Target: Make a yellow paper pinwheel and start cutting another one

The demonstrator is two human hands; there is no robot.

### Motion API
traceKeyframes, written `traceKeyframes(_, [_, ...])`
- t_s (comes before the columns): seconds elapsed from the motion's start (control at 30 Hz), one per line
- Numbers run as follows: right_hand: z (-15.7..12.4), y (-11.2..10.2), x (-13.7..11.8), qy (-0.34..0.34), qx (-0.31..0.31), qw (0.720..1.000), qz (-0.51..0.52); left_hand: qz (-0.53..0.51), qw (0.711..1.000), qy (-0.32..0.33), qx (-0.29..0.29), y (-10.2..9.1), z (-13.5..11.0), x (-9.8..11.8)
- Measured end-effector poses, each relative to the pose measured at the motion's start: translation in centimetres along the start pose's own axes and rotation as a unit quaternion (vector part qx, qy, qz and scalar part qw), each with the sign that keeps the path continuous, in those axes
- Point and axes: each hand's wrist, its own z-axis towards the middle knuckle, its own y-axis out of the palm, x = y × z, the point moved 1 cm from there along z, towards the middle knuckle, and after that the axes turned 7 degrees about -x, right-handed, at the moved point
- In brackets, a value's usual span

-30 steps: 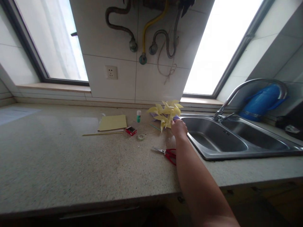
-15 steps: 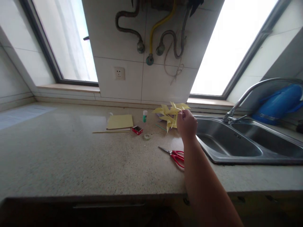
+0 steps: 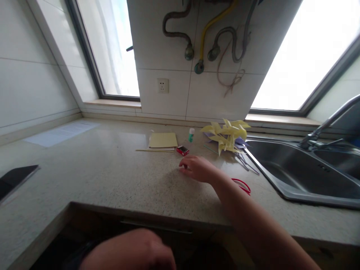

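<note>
My right hand [image 3: 197, 168] rests low on the speckled counter [image 3: 112, 176], fingers curled together with their tips touching the surface; whatever lies under them is hidden. It sits just in front of a small red box [image 3: 182, 150] and left of the red-handled scissors [image 3: 242, 185], which my forearm partly covers. A heap of yellow paper pinwheels [image 3: 227, 135] lies behind it beside the sink. My left hand [image 3: 132, 251] shows blurred at the bottom edge, below the counter's front, fingers not visible.
A yellow paper sheet [image 3: 163, 140], a thin stick [image 3: 152, 150] and a glue stick [image 3: 191, 135] lie at the back. The steel sink [image 3: 281, 189] with its faucet [image 3: 323, 129] fills the right. A dark flat slab [image 3: 14, 178] and a white sheet [image 3: 62, 131] are at the left.
My right hand left the pinwheels and came down to the left, onto the counter where a small tape roll lay. My left hand has entered at the bottom. The view swung left.
</note>
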Motion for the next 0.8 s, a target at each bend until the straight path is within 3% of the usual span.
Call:
traceKeyframes(0.07, [0.3, 0.5, -0.2, -0.021, -0.014, 1.0, 0.0, 0.02, 1.0, 0.02, 0.004, -2.8, 0.8, -0.2])
traceKeyframes(0.13, [0.5, 1.1, -0.4, -0.03, -0.015, 0.999, -0.006, 0.122, 0.985, 0.047, 0.108, -6.2, 1.7, -1.1])
traceKeyframes(0.2, [0.7, 1.6, -0.6, -0.032, -0.011, 0.999, -0.012, 0.217, 0.955, 0.051, 0.197, -9.3, 2.6, -3.0])
traceKeyframes(0.3, [0.9, 2.3, -1.1, -0.032, -0.008, 0.999, -0.013, 0.261, 0.937, 0.049, 0.226, -12.0, 3.4, -6.7])
traceKeyframes(0.47, [1.1, 2.7, -1.4, -0.027, -0.001, 1.0, -0.003, 0.306, 0.931, 0.037, 0.197, -11.7, 3.2, -10.6])
traceKeyframes(0.6, [1.3, 2.6, -1.4, -0.015, 0.009, 1.0, -0.005, 0.32, 0.926, 0.029, 0.197, -10.9, 3.2, -10.9])
traceKeyframes(0.8, [1.6, 2.4, -1.7, -0.01, 0.015, 0.999, -0.026, 0.316, 0.927, 0.036, 0.197, -11.3, 3.3, -11.0])
